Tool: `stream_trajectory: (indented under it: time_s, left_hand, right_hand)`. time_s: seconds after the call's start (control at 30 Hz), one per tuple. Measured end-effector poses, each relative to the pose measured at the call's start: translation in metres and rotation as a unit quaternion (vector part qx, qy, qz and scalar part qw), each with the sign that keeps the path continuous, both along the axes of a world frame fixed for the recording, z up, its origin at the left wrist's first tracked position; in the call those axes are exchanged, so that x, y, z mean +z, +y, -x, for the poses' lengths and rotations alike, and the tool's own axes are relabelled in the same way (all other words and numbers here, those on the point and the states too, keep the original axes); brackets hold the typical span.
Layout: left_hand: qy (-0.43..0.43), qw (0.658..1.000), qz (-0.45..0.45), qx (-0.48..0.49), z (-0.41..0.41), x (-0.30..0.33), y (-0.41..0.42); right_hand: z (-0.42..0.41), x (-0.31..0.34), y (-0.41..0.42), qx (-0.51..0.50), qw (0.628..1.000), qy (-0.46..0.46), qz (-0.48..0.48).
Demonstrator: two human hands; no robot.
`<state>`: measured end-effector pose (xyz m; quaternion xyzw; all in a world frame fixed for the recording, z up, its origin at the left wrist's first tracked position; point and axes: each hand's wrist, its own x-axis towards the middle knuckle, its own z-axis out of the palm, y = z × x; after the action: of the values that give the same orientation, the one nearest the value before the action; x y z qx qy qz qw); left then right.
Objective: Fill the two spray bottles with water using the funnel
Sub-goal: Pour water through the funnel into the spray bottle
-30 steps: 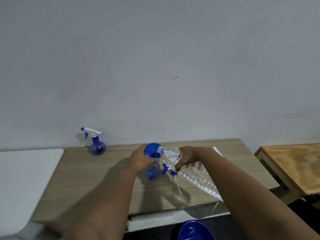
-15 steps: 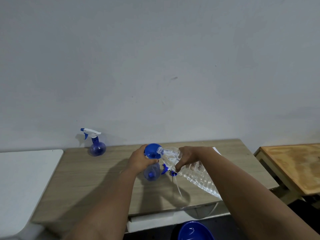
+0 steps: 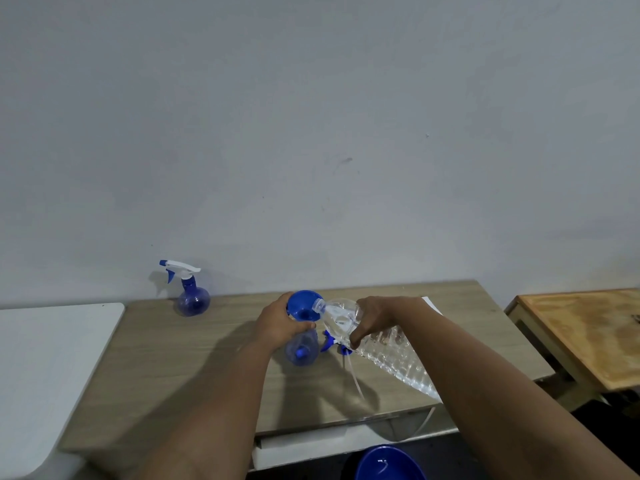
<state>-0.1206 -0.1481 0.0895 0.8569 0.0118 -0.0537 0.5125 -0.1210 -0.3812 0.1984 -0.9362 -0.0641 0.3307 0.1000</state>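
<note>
Spray bottle point(image 3: 302, 349), open-necked, stands mid-table point(image 3: 173, 358) with the blue funnel point(image 3: 303, 304) seated in it. Your left hand point(image 3: 280, 327) wraps round the funnel and bottle neck; your right hand point(image 3: 372, 315) grips a clear water bottle point(image 3: 381, 344), tilted, mouth over the funnel. Pour slowly and keep the funnel upright so it does not overflow. Two spray bottles: this one, and a capped one point(image 3: 190, 292) by the wall. One loose trigger head point(image 3: 334, 342) lies just beside.

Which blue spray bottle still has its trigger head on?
The round blue spray bottle by the wall, far left; the one under the blue funnel is uncapped.
</note>
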Motion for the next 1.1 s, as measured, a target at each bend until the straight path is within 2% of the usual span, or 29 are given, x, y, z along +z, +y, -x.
stream_trajectory:
  time_s: [0.47, 0.63, 0.83, 1.1]
  left_hand:
    - [-0.003, 1.0, 0.002, 0.002, -0.002, -0.003, 0.001]
    - [-0.007, 1.0, 0.006, -0.001, -0.003, -0.006, 0.002]
    - [-0.009, 1.0, 0.004, 0.0, -0.002, -0.005, 0.002]
    - [-0.013, 1.0, -0.001, -0.009, 0.0, -0.009, 0.006]
  right_hand:
    - [0.0, 0.001, -0.002, -0.016, 1.0, 0.01, -0.023]
    - [-0.003, -0.013, -0.01, -0.079, 0.994, -0.015, -0.081]
    - [-0.015, -0.035, -0.028, -0.177, 0.953, -0.09, -0.227]
    - [-0.046, -0.033, -0.047, -0.23, 0.894, -0.2, -0.329]
